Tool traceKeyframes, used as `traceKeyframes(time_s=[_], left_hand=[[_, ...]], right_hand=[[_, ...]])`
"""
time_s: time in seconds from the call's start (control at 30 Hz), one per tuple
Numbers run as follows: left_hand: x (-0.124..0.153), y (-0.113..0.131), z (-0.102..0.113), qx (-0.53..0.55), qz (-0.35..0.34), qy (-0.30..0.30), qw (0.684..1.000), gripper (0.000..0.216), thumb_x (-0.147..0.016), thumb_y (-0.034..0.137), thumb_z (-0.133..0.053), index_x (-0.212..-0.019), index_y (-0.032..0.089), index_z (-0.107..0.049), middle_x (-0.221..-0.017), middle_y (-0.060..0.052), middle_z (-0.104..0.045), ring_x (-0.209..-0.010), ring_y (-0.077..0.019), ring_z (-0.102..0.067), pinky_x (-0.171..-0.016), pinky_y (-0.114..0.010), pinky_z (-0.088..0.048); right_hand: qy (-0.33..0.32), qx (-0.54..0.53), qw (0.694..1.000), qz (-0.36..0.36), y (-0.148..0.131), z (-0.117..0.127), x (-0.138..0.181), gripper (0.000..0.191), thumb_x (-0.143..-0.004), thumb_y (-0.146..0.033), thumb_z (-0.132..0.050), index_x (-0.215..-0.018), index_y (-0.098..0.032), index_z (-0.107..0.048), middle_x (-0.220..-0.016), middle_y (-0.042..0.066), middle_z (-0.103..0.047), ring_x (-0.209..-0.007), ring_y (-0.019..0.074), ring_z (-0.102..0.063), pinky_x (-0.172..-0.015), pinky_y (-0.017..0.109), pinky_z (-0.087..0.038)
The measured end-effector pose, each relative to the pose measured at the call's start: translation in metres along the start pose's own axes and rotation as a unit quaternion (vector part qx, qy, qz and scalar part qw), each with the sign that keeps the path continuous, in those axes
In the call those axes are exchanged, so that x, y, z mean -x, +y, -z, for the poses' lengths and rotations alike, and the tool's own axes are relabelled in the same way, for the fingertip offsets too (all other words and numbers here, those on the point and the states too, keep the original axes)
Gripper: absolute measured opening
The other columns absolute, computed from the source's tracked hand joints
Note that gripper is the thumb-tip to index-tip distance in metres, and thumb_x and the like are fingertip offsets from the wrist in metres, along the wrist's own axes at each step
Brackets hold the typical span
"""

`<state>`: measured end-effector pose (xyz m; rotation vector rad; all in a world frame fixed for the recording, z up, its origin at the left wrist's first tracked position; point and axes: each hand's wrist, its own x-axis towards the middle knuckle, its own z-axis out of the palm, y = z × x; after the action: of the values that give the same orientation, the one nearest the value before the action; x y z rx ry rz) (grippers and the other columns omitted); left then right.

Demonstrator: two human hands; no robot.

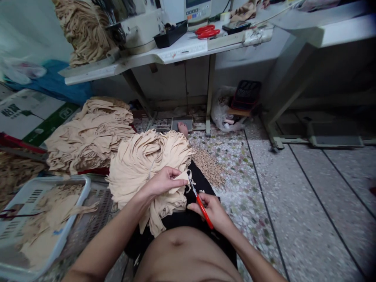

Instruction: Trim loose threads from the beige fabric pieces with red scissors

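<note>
My left hand [164, 181] pinches a beige fabric piece [182, 179] at the edge of a thick bundle of beige fabric [143, 164] draped over my lap. My right hand [212, 210] grips small red-handled snips [200, 203], whose metal tip points up at the pinched fabric. Both hands sit close together above my black-clothed thigh.
A white plastic basket [44, 219] with beige pieces stands at my left. More beige stacks [91, 133] lie on the floor behind it. A sewing machine table [164, 55] with red scissors [207, 32] stands ahead. Cut scraps [208, 166] litter the terrazzo floor.
</note>
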<state>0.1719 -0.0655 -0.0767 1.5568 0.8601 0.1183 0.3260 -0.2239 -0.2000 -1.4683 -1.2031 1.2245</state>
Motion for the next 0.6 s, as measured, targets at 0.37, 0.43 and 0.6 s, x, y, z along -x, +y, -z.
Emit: traceKeyframes(time_s=[0.37, 0.43, 0.6], left_hand=[[-0.005, -0.005, -0.005, 0.01, 0.031, -0.057, 0.998, 0.046, -0.072, 0.052, -0.083, -0.082, 0.008, -0.075, -0.063, -0.001, -0.057, -0.054, -0.0082, -0.042, -0.05, -0.021, -0.027], [-0.005, -0.005, -0.005, 0.003, 0.033, -0.072, 0.997, 0.045, -0.074, 0.051, -0.082, -0.082, 0.008, -0.075, -0.063, 0.0, -0.056, -0.054, -0.0077, -0.04, -0.051, -0.021, -0.026], [-0.004, -0.006, -0.003, -0.007, 0.033, -0.092, 0.995, 0.042, -0.078, 0.049, -0.08, -0.081, 0.008, -0.073, -0.063, 0.002, -0.053, -0.054, -0.0073, -0.037, -0.051, -0.021, -0.024]], right_hand=[[-0.044, 0.023, 0.997, 0.061, -0.025, 0.009, 0.006, 0.037, -0.098, -0.053, -0.057, -0.082, -0.021, -0.049, -0.073, -0.004, -0.053, -0.065, 0.0129, -0.045, -0.061, 0.024, -0.034], [-0.034, 0.018, 0.997, 0.06, -0.023, 0.007, 0.003, 0.037, -0.097, -0.052, -0.059, -0.079, -0.021, -0.048, -0.071, -0.005, -0.051, -0.064, 0.0125, -0.043, -0.06, 0.024, -0.033], [-0.015, -0.041, 0.999, 0.021, -0.013, 0.002, 0.002, 0.043, -0.09, -0.053, -0.068, -0.07, -0.021, -0.048, -0.062, -0.006, -0.044, -0.057, 0.0112, -0.038, -0.053, 0.024, -0.029]])
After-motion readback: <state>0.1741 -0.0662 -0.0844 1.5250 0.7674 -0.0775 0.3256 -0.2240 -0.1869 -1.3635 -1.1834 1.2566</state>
